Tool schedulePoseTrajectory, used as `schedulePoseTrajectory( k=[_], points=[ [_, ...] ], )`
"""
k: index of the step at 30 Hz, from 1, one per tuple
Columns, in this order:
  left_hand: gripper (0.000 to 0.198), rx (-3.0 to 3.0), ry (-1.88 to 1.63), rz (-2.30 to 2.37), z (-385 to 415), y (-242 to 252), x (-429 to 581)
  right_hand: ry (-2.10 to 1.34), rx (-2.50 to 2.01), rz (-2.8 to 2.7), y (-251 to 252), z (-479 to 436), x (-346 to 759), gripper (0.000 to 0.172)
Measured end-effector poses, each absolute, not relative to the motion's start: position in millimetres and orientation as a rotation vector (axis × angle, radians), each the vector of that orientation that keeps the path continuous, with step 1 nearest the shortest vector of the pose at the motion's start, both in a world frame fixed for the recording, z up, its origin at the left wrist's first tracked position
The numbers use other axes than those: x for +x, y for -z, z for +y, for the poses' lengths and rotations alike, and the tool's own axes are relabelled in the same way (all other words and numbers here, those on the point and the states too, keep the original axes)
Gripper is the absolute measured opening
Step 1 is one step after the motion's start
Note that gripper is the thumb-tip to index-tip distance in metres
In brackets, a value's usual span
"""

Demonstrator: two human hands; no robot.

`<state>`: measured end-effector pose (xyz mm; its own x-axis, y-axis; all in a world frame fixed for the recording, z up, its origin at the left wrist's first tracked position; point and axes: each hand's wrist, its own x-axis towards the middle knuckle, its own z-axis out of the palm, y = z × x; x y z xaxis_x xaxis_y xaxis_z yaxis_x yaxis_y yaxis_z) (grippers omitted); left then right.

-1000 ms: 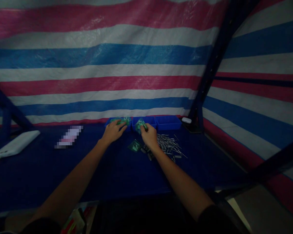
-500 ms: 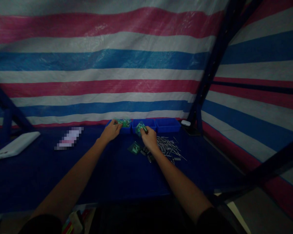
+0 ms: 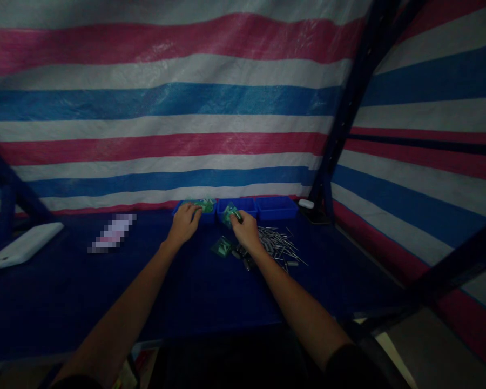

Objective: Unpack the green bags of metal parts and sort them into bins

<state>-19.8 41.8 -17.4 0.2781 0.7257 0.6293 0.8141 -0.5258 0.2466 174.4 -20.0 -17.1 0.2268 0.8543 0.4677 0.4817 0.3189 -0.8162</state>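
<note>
Currently | left hand [image 3: 184, 220]: at green packets [image 3: 207, 205] in the left blue bin [image 3: 204, 218]; cannot tell whether its grip holds any | right hand [image 3: 245, 228]: grip clenched on a green-filled bag [image 3: 228, 214], at the middle blue bin [image 3: 245, 205] | loose packet [image 3: 223, 247]: on the tabletop [image 3: 210, 294], left of metal rods [image 3: 282, 244]

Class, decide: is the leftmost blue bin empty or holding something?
Holding something: green packets show in the leftmost blue bin, by the left hand.
</note>
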Motion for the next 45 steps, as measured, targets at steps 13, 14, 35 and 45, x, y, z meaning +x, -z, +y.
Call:
schedulePoseTrajectory(
  k=[13,14,35,45],
  points=[
    [0.028,-2.693,2.715,-2.106,-5.1,15.0,17.4,-0.124,-1.056,-1.784,19.5,-35.2,158.1,0.025],
    [0.027,-2.693,2.689,-1.991,-4.9,16.0,17.0,-0.126,-1.078,-1.754,19.7,-35.9,157.0,0.026],
    [0.029,-2.607,2.608,-2.296,-3.5,12.8,9.0,-0.293,-1.108,-1.839,11.8,-36.6,159.0,0.044],
    [0.015,-2.732,1.640,-1.214,-9.8,15.8,12.0,-0.819,-1.191,-1.382,12.7,-25.8,161.5,0.037]
  ],
)
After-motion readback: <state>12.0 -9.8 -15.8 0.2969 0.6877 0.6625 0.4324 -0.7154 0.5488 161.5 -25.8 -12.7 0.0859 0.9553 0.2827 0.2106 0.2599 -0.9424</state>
